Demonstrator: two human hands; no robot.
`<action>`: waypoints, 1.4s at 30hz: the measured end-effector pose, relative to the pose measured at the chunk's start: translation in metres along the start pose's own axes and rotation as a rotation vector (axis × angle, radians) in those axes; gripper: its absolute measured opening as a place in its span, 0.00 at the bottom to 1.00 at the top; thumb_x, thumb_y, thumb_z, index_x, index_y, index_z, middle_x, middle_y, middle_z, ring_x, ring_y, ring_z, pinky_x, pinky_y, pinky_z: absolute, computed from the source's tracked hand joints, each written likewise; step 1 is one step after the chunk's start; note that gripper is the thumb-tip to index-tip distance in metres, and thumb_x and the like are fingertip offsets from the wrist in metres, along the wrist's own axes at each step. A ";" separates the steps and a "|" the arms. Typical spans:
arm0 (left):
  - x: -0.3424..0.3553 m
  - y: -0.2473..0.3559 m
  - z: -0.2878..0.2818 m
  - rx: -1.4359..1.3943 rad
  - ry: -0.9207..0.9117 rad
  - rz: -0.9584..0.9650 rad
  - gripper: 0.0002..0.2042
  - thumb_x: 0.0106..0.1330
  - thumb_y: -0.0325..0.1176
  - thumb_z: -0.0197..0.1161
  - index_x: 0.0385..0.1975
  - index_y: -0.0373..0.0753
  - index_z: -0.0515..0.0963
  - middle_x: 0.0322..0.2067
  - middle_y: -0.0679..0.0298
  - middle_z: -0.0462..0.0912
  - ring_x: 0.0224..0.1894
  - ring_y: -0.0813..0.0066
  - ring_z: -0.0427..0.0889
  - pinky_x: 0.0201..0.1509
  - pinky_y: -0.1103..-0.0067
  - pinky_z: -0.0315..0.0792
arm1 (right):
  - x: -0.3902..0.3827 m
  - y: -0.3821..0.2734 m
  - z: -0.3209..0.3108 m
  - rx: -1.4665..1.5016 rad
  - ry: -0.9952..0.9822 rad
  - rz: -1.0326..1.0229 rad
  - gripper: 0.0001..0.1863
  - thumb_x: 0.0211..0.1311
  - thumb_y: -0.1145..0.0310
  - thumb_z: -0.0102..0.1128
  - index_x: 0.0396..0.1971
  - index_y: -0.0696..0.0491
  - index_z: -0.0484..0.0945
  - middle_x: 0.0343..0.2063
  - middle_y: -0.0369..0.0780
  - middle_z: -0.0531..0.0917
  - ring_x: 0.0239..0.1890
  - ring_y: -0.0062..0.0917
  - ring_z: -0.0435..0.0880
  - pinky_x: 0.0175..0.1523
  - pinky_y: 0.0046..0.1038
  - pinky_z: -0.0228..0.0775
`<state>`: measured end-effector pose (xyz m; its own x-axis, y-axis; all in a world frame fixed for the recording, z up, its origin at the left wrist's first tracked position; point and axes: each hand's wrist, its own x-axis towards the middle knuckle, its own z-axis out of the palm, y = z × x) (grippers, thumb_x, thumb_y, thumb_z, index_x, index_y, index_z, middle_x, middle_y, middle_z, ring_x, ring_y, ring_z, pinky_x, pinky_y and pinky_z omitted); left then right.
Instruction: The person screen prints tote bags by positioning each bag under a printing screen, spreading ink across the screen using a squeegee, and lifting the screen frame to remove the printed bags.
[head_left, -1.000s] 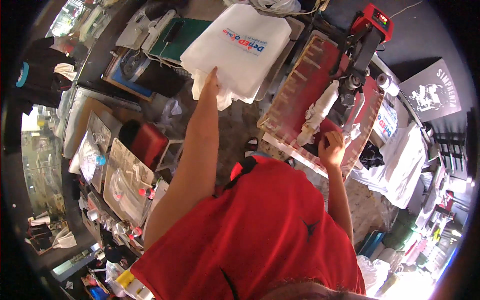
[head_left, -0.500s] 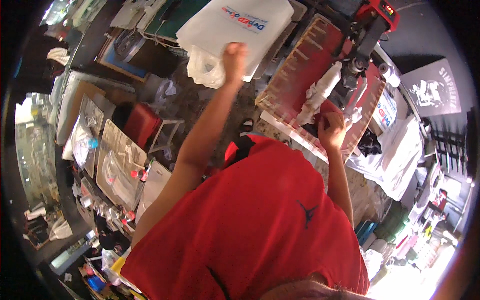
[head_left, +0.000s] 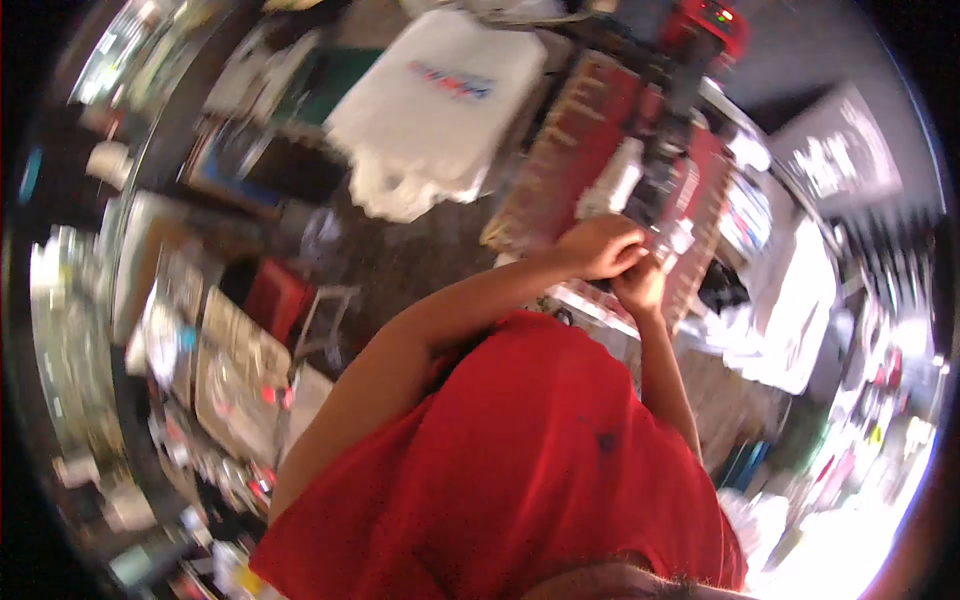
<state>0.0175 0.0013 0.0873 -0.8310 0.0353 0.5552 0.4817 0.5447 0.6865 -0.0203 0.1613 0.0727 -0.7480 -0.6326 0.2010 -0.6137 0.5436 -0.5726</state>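
Observation:
Both my hands meet over the near edge of a heat press with a red, tape-edged top plate (head_left: 560, 150). My left hand (head_left: 603, 247) is curled closed, its knuckles beside my right hand (head_left: 640, 285), which is also closed. Motion blur and the fingers themselves hide whatever they may grip. Just beyond my hands, a white wrapped bundle (head_left: 613, 182) lies along the plate beside the press's dark central arm (head_left: 665, 165). To the left sits a stack of white printed bags (head_left: 440, 120), touched by neither hand.
A red control box (head_left: 705, 30) with lit digits tops the press. White cloth (head_left: 790, 310) is draped at its right. Lower left stand a red stool-like object (head_left: 275, 297) and a beige board (head_left: 235, 375) with clear plastic on it.
My left hand has moved from over the white bag stack rightward and nearer, joining my right hand at the press. The whole view has shifted slightly.

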 end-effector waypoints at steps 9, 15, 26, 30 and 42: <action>0.009 -0.008 0.000 0.271 -0.080 0.024 0.05 0.60 0.28 0.62 0.28 0.38 0.72 0.25 0.58 0.75 0.31 0.55 0.76 0.36 0.64 0.70 | 0.008 0.144 -0.058 0.787 0.787 0.742 0.08 0.52 0.69 0.63 0.29 0.57 0.81 0.21 0.36 0.79 0.28 0.21 0.77 0.36 0.25 0.70; 0.008 -0.008 0.006 0.290 -0.110 0.005 0.04 0.59 0.25 0.62 0.29 0.38 0.73 0.26 0.60 0.76 0.31 0.58 0.77 0.37 0.67 0.71 | -0.055 0.275 -0.029 -0.282 0.233 0.874 0.49 0.34 0.60 0.78 0.63 0.45 0.64 0.60 0.47 0.67 0.61 0.48 0.67 0.60 0.46 0.68; 0.013 -0.003 0.013 0.337 -0.108 0.054 0.05 0.58 0.25 0.63 0.28 0.38 0.73 0.25 0.59 0.75 0.30 0.58 0.77 0.36 0.67 0.72 | -0.036 0.272 -0.003 -0.337 0.149 0.786 0.16 0.56 0.75 0.53 0.43 0.42 0.79 0.49 0.43 0.74 0.55 0.45 0.70 0.52 0.44 0.74; 0.016 0.003 0.012 0.270 -0.112 0.005 0.05 0.59 0.25 0.64 0.28 0.39 0.73 0.24 0.62 0.75 0.28 0.63 0.76 0.33 0.70 0.70 | -0.054 0.308 -0.011 -0.113 0.453 0.696 0.20 0.45 0.71 0.67 0.43 0.48 0.79 0.33 0.44 0.81 0.37 0.41 0.80 0.43 0.37 0.75; 0.050 0.093 0.030 -0.693 -0.428 -0.454 0.22 0.71 0.40 0.60 0.60 0.34 0.70 0.51 0.59 0.78 0.47 0.76 0.79 0.51 0.79 0.73 | -0.089 0.090 -0.135 1.911 0.703 0.479 0.17 0.60 0.68 0.50 0.44 0.64 0.77 0.40 0.47 0.84 0.42 0.35 0.85 0.54 0.38 0.75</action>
<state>0.0128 0.0786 0.1646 -0.9457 0.3228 0.0389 0.0291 -0.0352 0.9990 -0.0433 0.3413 0.1107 -0.9612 -0.1301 -0.2433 0.2361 -0.8444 -0.4809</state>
